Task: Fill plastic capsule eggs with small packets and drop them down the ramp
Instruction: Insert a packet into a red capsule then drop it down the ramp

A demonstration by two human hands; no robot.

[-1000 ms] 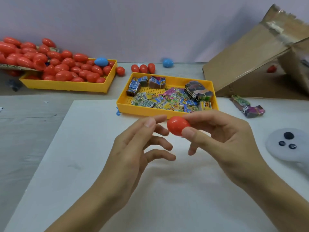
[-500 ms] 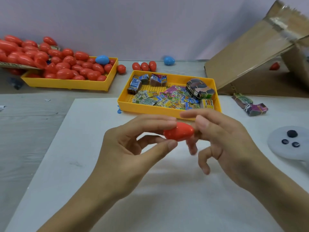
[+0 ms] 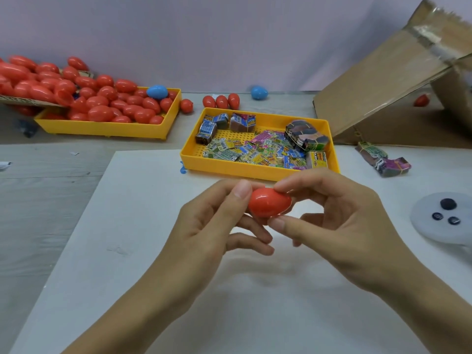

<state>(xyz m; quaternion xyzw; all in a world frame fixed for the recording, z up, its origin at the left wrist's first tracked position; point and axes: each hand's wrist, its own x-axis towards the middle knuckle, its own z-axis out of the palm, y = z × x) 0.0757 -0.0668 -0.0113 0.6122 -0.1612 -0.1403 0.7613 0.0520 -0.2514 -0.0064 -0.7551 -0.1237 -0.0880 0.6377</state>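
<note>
A closed red capsule egg [image 3: 269, 202] lies sideways between both hands, above the white mat. My left hand [image 3: 212, 226] pinches its left end with thumb and fingers. My right hand [image 3: 332, 218] grips its right end, index finger on top and thumb below. Just behind them stands a yellow tray [image 3: 245, 168] with small colourful packets [image 3: 258, 152] and bundled stacks. The cardboard ramp [image 3: 383, 80] slopes up at the far right.
A second yellow tray [image 3: 102, 130] at the far left is heaped with red eggs and one blue egg [image 3: 157, 92]. Loose red eggs [image 3: 221, 101] and a blue egg [image 3: 259, 92] lie behind. Packet bundles [image 3: 383, 160] and a white controller [image 3: 444, 218] lie right.
My left hand went from open beside the egg to pinching its left end. The egg turned sideways between both hands and my right fingers closed round its right end.
</note>
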